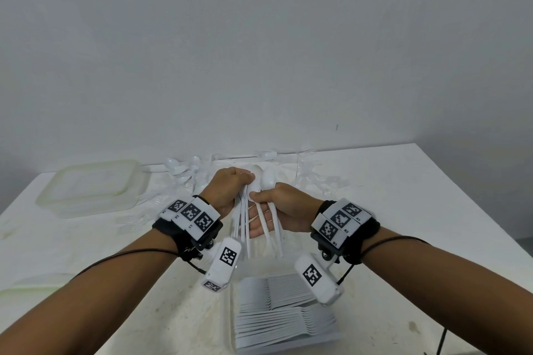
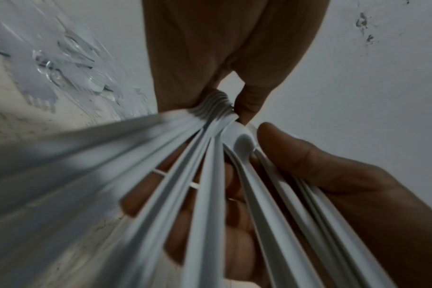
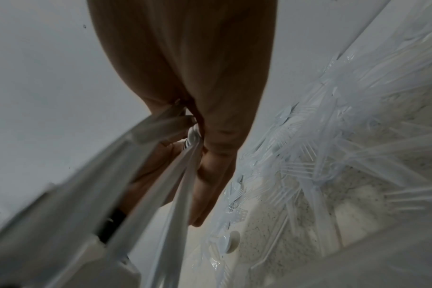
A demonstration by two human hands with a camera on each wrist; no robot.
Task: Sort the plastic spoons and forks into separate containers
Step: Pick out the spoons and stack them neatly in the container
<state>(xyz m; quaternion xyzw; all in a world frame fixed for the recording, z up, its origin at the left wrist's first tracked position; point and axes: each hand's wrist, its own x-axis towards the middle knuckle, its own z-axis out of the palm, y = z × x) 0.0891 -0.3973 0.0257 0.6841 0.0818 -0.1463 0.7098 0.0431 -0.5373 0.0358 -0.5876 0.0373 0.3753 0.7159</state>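
White bench: loose clear cutlery at far edge, lidded container far left, tray of stacked white cutlery near. Left hand grasps bundle of white spoons above bench; right hand pinches spoon necks, palm under handles.

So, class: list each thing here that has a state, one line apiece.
Left hand: grips the spoon bundle.
Right hand: grips spoon handles.
Spoon bundle: held above table, handles fanned.
Near container: open, holds stacked rows of cutlery.
Far container: lid on.
Loose cutlery: scattered, unsorted.
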